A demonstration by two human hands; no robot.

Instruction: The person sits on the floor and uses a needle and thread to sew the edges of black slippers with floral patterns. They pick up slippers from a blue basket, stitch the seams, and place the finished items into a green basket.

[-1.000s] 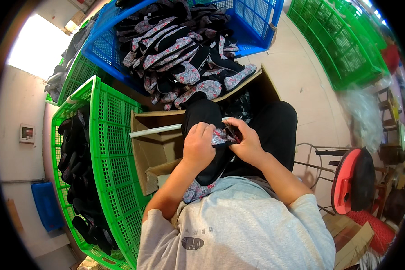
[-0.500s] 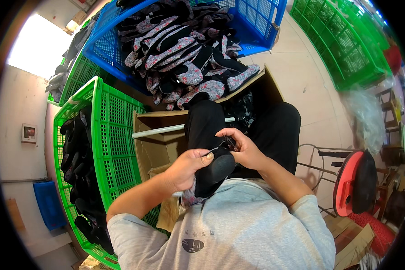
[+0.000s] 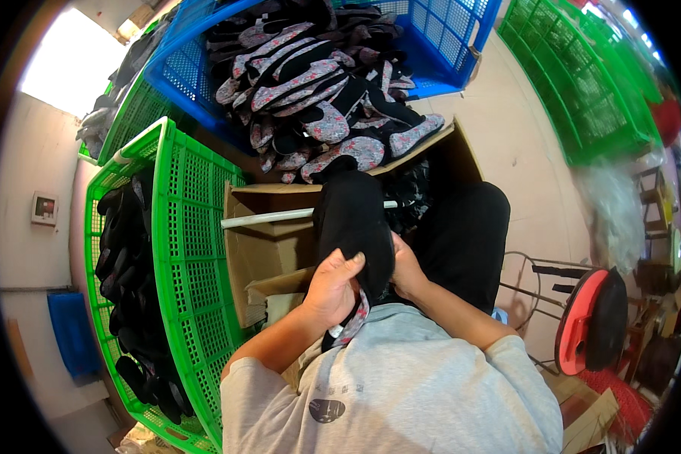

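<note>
- Your left hand (image 3: 333,286) and right hand (image 3: 408,271) both clamp one shoe (image 3: 374,271), not set down yet.
- Shoe pile (image 3: 299,98) in blue crate (image 3: 455,34); can't tell if finished.

Around the edge of a cluttered workroom, clockwise: at two o'clock, a green lattice crate (image 3: 609,147) sits on a pale tiled floor (image 3: 522,151). At three, a crumpled clear plastic bag (image 3: 613,216) hangs loosely beside it. Towards four stands a stool (image 3: 583,321) with thin metal legs, red and black at the seat; beyond are a red bundle (image 3: 628,401) and cardboard (image 3: 594,420). At eight, a blue plastic container (image 3: 73,333) rests against a whitish wall (image 3: 34,261); at nine, a small framed box (image 3: 45,209); at ten, a glaring white window (image 3: 68,64).
</note>
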